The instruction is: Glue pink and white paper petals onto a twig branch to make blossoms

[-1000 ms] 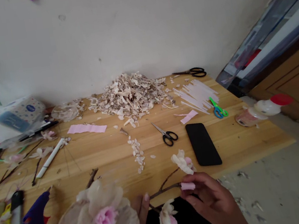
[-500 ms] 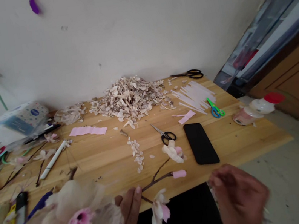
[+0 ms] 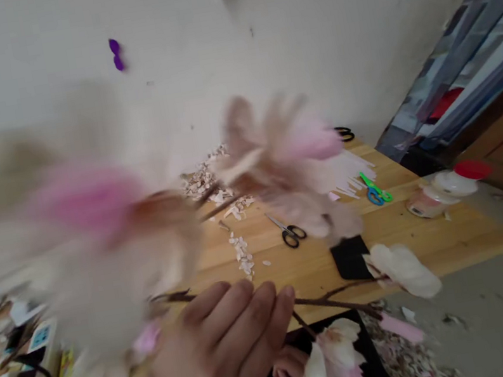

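While our left hand [image 3: 227, 347] clamps its fingers around the branch [image 3: 311, 301] over the desk [image 3: 471, 232], our right hand [image 3: 292, 368] sits partly behind a flower [image 3: 338, 347]; we cannot tell its fingers' grip.

You are facing no legible text, as a red-capped bottle [image 3: 452, 184] is bearing a label [image 3: 422, 203] (too small to read).

Counting from the middle of the scene, I saw a woody stem [image 3: 335, 302] at five o'clock, with a matt, paper-like wrap [image 3: 401, 327] between four and five. Petals [image 3: 407, 267] at four looked papery. The tabletop [image 3: 464, 246], also towards four, was smooth wood. Scissors [image 3: 283, 227] at five had metal blades; the bottle [image 3: 430, 194] at three looked like plastic.
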`<act>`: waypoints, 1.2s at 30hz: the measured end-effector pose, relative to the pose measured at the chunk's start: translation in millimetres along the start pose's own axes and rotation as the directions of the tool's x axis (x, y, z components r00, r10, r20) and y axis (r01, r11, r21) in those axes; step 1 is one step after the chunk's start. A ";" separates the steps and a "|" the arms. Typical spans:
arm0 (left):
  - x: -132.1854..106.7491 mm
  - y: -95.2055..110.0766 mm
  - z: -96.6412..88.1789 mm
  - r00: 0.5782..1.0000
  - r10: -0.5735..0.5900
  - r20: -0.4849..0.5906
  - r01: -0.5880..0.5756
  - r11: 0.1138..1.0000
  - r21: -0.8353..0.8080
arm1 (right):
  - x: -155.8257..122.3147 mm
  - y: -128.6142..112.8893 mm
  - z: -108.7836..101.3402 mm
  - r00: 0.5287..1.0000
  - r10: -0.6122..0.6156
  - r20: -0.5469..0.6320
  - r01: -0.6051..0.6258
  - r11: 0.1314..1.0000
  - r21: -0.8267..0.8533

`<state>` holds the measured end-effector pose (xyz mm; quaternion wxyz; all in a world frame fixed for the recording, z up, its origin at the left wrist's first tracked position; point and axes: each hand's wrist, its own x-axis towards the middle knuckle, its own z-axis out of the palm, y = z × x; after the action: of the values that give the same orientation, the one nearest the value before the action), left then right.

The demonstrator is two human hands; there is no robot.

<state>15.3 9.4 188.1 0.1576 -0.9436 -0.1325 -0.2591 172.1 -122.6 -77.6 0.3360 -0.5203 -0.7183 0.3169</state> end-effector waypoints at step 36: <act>-157.3 -26.0 122.8 0.833 -0.550 0.060 0.450 0.611 -0.651 | -29.9 49.0 31.2 0.960 0.220 0.172 -0.236 0.969 0.075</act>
<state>-69.1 51.6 10.3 -0.2438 -0.8417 -0.2825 -0.3903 180.0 -141.9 -139.5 0.2618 -0.5556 -0.6625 0.4287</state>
